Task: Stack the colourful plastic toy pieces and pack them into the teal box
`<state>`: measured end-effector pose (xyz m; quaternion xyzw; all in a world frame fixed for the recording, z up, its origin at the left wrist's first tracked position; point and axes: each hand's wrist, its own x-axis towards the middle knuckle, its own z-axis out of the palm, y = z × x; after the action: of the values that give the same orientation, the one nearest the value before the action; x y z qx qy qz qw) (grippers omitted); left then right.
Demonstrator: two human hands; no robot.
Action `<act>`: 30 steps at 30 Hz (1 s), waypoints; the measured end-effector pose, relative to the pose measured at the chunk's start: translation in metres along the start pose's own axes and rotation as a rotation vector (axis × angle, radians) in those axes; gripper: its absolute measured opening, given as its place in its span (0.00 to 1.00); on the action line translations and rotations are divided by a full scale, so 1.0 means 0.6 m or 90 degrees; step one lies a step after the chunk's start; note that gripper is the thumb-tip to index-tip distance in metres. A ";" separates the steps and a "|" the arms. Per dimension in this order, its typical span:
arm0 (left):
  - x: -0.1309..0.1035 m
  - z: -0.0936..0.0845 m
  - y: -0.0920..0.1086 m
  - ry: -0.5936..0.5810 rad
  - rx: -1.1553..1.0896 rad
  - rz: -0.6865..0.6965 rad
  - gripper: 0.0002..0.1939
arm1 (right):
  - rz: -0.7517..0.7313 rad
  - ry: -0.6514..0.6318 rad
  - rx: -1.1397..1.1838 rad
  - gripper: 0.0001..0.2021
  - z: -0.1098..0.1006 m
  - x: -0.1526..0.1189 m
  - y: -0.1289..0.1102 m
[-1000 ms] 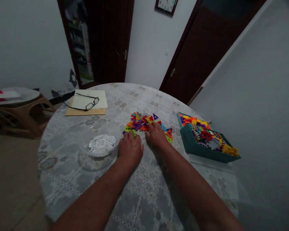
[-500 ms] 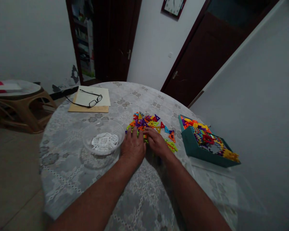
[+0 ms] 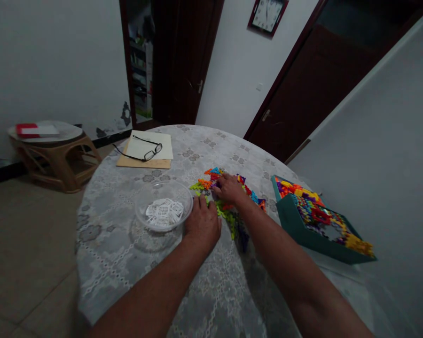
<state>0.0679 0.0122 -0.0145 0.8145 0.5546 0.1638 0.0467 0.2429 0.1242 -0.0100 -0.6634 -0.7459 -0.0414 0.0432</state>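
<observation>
A loose pile of small colourful plastic pieces (image 3: 205, 183), openwork and mostly triangular, lies on the table in front of me. My right hand (image 3: 230, 188) reaches over the middle of the pile, fingers apart and bent down onto the pieces. Whatever is under its palm is hidden. My left hand (image 3: 202, 219) rests on the cloth at the pile's near left edge, fingers stretched out, holding nothing. Beside it on the left stands a clear plastic bowl (image 3: 140, 212) with white latticed pieces (image 3: 165, 212) in it. Green pieces (image 3: 231, 220) trail toward me below my right wrist.
At the right, a teal box (image 3: 292, 223) is filled with similar colourful pieces. Black-framed glasses (image 3: 150, 155) lie on papers (image 3: 134, 162) at the far left of the round table with its patterned cloth (image 3: 211, 300). A stool (image 3: 61, 162) stands beyond.
My right hand has moved farther over the pile, away from my left. Green and dark pieces now lie spread nearer me. My left hand stays by the bowl. The view has shifted.
</observation>
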 end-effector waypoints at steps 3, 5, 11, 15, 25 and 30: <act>-0.001 -0.001 0.000 0.002 0.001 0.008 0.24 | 0.119 0.003 -0.023 0.28 -0.001 -0.029 0.021; -0.001 -0.002 0.000 0.011 -0.001 0.011 0.21 | 0.179 0.020 -0.014 0.29 0.005 -0.057 0.027; -0.005 -0.012 0.002 0.034 -0.021 0.041 0.16 | 0.126 0.087 0.086 0.23 0.040 -0.133 0.008; -0.004 -0.014 0.001 0.042 -0.022 0.035 0.16 | -0.091 0.110 0.218 0.24 0.046 -0.141 -0.001; -0.012 0.017 -0.005 0.006 -0.039 0.165 0.18 | 0.238 0.110 0.051 0.16 0.038 -0.189 0.008; -0.006 0.006 -0.004 0.013 0.005 0.086 0.16 | 0.025 0.205 0.239 0.21 0.037 -0.181 0.002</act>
<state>0.0660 0.0099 -0.0195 0.8485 0.4996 0.1726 0.0270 0.2564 0.0198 -0.0449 -0.6428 -0.7110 -0.0067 0.2849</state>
